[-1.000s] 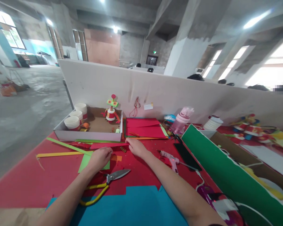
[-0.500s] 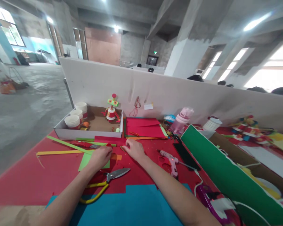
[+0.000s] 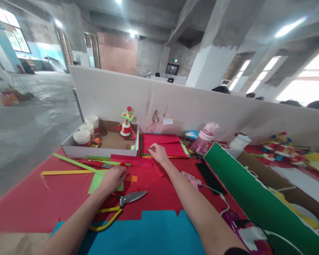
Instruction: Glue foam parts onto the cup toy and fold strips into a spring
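My left hand (image 3: 114, 180) rests over a light green paper piece (image 3: 95, 182), its fingers closed near a small red piece (image 3: 123, 165); what they grip, if anything, is hidden. My right hand (image 3: 158, 153) is over the red paper sheets (image 3: 164, 140), pinching a small folded paper strip (image 3: 148, 149). Yellow-handled scissors (image 3: 133, 197) lie open just below my left hand. Red paper strips (image 3: 133, 161) lie between the hands and the cardboard tray. To the right, partly behind my right forearm, is a pink glue gun (image 3: 192, 180).
A cardboard tray (image 3: 99, 152) holds white cups (image 3: 82, 137) and a paper figure (image 3: 126, 128). Blue paper (image 3: 143, 235) covers the near edge. On the right are a dark phone (image 3: 210, 177), a green-sided box (image 3: 244, 187), a pink bottle (image 3: 203, 138) and a purple power strip (image 3: 235, 226).
My right hand has moved up and to the right, from the red strips onto the red sheets, with a small folded strip in its fingers. My left hand has stayed almost still.
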Demonstrator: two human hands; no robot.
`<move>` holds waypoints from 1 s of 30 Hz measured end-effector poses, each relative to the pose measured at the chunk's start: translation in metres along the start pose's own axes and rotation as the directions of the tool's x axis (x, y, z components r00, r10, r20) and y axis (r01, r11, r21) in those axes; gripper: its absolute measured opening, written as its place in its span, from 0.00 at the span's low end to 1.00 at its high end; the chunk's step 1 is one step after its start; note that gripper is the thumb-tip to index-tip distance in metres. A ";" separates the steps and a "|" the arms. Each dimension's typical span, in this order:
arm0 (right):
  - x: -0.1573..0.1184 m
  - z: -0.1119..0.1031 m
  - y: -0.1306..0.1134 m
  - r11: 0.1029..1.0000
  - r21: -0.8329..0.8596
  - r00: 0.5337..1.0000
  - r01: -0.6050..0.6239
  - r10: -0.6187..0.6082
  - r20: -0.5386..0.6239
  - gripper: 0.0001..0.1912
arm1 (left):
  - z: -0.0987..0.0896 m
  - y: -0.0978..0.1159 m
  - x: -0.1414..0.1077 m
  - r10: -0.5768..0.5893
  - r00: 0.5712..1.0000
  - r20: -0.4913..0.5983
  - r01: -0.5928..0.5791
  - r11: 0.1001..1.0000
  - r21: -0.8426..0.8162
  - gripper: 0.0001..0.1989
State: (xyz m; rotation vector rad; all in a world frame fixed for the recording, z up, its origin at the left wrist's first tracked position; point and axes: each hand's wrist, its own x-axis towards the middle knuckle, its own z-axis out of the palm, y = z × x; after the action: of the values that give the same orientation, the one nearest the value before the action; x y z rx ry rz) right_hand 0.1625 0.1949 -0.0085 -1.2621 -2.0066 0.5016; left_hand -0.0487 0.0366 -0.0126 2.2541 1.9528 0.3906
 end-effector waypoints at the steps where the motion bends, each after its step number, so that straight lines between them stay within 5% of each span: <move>1: 0.008 0.000 0.004 0.999 -0.032 1.000 -0.025 0.025 0.000 0.02 | 0.000 -0.001 0.000 0.010 1.000 -0.005 -0.010 1.000 -0.007 0.12; 10: 0.023 -0.004 0.016 0.995 -0.099 0.999 0.034 -0.030 0.036 0.06 | -0.001 0.000 0.001 0.014 1.000 0.004 -0.014 1.000 0.008 0.13; 18: 0.015 0.039 -0.011 0.995 -0.015 0.955 0.101 -0.092 0.283 0.27 | -0.001 -0.001 0.001 0.028 1.000 0.004 -0.027 0.999 -0.026 0.13; 25: 0.012 0.028 -0.018 0.992 -0.029 0.931 0.125 -0.107 0.349 0.06 | -0.002 -0.001 0.001 0.044 0.999 -0.005 -0.044 0.998 -0.043 0.13; 30: 0.007 -0.002 -0.020 0.989 0.122 0.955 0.081 -0.112 0.274 0.07 | 0.000 -0.002 0.001 0.038 0.999 0.005 -0.038 0.999 -0.022 0.14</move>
State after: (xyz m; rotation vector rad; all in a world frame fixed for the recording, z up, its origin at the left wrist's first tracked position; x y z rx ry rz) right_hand 0.1495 0.1919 0.0080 -1.0672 -2.2282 0.7677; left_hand -0.0502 0.0379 -0.0134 2.2796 1.8961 0.4076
